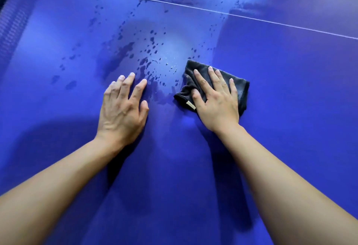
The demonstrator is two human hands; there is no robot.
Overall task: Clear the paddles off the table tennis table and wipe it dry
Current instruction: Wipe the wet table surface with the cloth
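Right hand flat, fingers straight, pressing dark cloth onto blue table. Left hand relaxed, bracing. No paddles visible. Best sweep: leftward through droplets, overlapping passes.

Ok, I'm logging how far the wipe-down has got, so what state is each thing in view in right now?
Table: wet with drops in the middle and far part; the near part looks dry.
Cloth: dark, crumpled, lying on the table under the right hand.
Right hand: fingers straight, pressing the cloth.
Left hand: flat on the table, holding nothing.
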